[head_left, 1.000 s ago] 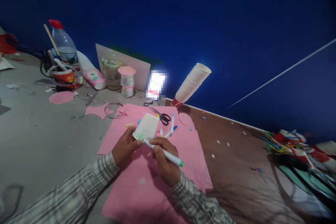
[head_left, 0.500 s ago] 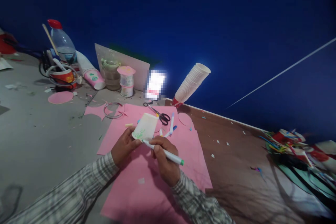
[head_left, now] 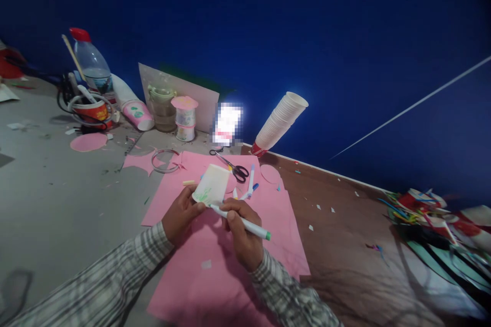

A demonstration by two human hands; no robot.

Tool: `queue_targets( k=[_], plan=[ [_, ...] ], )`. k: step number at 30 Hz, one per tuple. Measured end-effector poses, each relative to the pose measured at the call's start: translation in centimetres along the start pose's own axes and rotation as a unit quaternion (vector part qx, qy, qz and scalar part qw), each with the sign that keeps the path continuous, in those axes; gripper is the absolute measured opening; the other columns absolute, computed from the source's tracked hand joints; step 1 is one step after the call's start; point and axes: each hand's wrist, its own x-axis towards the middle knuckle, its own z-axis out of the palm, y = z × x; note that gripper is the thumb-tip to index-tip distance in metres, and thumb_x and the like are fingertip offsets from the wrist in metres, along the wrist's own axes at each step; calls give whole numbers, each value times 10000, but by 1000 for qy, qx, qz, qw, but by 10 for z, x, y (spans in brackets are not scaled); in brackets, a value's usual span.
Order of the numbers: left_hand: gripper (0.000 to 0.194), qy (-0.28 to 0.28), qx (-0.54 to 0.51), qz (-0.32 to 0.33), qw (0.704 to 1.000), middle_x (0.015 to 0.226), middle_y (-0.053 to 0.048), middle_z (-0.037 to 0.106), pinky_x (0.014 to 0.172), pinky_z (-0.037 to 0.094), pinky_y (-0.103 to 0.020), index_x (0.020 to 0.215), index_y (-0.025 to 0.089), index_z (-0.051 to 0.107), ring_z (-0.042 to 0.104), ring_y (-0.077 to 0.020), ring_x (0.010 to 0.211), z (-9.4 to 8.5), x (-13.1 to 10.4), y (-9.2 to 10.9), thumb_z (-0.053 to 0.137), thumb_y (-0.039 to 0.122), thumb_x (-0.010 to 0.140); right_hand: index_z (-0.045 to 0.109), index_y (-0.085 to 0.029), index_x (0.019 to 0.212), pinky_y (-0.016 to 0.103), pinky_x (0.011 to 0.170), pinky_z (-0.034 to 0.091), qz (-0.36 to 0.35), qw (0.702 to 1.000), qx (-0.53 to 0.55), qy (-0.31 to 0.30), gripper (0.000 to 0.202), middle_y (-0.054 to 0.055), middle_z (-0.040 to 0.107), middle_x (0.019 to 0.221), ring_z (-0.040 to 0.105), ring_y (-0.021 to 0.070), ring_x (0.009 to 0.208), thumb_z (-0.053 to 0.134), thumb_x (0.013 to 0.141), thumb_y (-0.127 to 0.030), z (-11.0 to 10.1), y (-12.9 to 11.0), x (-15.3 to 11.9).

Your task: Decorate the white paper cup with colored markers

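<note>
Your left hand [head_left: 179, 217] grips the white cup [head_left: 212, 183], just below-left of frame centre; your right hand [head_left: 244, 237] clasps the green-ended marker [head_left: 253, 228], tip at the cup's green-drawn edge; scissors [head_left: 238, 168] lie upper right of it.

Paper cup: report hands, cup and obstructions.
Left hand holds white cup, green-marked. Right hand grips marker, tip near cup's lower edge. Scissors lie just beyond cup.

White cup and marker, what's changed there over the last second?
The marker in the right hand shifted slightly right relative to the white cup. Nothing was taken up or let go: the left hand still holds the cup. The scissors and cup stack stayed put.
</note>
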Motion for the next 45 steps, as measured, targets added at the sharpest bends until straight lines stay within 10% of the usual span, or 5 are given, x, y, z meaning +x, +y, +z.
queue_targets(
  k=[45],
  plan=[
    [446,-3,-66,-37,997,756,-76,631,658,439,-389,855,154,597,546,-275,745,8,-3,8,736,314,463,690,-174,788,241,427,401,17,998,46,47,193,-45,513,459,477,149,403,508,790,-234,-1,-2,2]
  ],
)
